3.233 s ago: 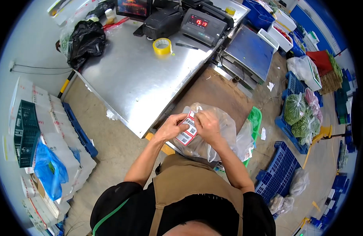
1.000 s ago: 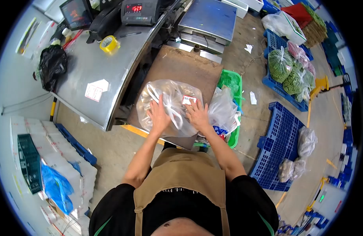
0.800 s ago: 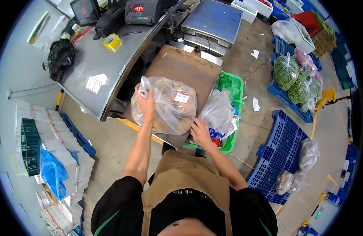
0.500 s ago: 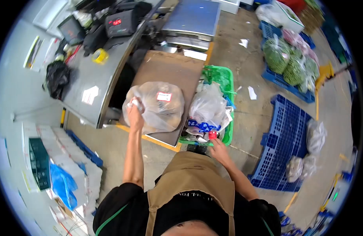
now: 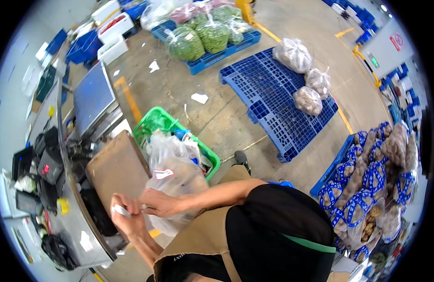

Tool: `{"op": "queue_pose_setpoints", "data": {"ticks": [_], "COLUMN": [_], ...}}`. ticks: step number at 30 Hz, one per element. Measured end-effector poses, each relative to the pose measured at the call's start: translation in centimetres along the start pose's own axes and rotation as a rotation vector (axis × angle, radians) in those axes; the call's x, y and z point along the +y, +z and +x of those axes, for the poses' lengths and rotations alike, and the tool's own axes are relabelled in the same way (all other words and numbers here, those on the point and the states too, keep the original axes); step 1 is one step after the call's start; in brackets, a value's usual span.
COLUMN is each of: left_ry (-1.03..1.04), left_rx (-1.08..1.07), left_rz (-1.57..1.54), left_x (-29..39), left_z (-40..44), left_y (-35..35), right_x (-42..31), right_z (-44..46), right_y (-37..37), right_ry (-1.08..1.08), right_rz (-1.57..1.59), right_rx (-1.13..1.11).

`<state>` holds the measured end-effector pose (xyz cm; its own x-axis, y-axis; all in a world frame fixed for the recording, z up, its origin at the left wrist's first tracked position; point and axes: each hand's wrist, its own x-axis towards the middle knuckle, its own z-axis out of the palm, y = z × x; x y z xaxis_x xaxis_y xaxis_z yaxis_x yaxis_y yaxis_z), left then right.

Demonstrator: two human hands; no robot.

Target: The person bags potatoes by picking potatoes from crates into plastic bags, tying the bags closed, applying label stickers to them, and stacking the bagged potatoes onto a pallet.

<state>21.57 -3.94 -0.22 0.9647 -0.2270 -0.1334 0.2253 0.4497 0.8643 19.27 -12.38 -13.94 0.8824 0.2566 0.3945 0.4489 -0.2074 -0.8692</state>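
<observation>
A large clear plastic bag (image 5: 181, 181) with brownish contents hangs in front of my apron, a white label with a red border (image 5: 163, 174) on its side. My left hand (image 5: 126, 216) is closed around a whitish bunched piece that looks like the bag's neck. Right beside it, my right hand (image 5: 160, 203) is closed too, its fingers gripping the gathered plastic near the left hand. What exactly lies between the right fingertips is partly hidden. The brown-topped platform (image 5: 118, 162) is just beyond my hands.
Behind the bag stands a green crate (image 5: 212, 162) of plastic waste. A blue pallet (image 5: 268, 89) carries several bags, and another holds bags of green vegetables (image 5: 212, 36). Blue-banded sacks (image 5: 362, 188) are stacked at right. A metal table (image 5: 78, 225) with devices runs along the left.
My view has turned right. The bag has come off the brown platform toward my body. My right hand has left the red item at the green crate and joined my left hand at the bag.
</observation>
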Motion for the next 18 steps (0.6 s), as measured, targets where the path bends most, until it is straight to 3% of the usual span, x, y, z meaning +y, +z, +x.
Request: {"op": "queue_pose_setpoints", "data": {"ticks": [3, 5, 6, 9, 12, 16, 17, 18], "left_ry": [-0.132, -0.332, -0.409, -0.471, -0.498, -0.502, -0.524, -0.544], "left_rx": [-0.382, -0.394, -0.473, -0.710, -0.816, -0.875, -0.864, -0.849], "left_rz": [-0.012, 0.242, 0.223, 0.351, 0.481, 0.579, 0.547, 0.512], "left_x": [-4.8, -8.4, -10.6, -20.3, -31.4, -45.4, -48.4, -51.2], "left_z": [1.5, 1.7, 2.3, 5.5, 9.5, 12.6, 13.0, 13.3], "left_y": [6.1, 12.6, 15.9, 25.5, 36.7, 48.8, 51.3, 53.4], "right_x": [-2.1, -1.7, -1.2, 6.7, 13.0, 21.9, 24.4, 26.8], "right_z": [-4.1, -9.1, -10.7, -17.3, -21.3, -30.4, -32.9, -35.2], "right_y": [-9.9, -15.4, -17.9, -23.4, -35.9, -51.0, -54.4, -57.2], "right_ry": [0.312, 0.335, 0.337, 0.371, 0.397, 0.413, 0.336, 0.407], "right_rz": [0.328, 0.372, 0.395, 0.279, 0.153, 0.084, -0.134, -0.166], "right_rx": [-0.039, 0.106, 0.182, 0.646, 0.933, 0.899, 0.867, 0.842]}}
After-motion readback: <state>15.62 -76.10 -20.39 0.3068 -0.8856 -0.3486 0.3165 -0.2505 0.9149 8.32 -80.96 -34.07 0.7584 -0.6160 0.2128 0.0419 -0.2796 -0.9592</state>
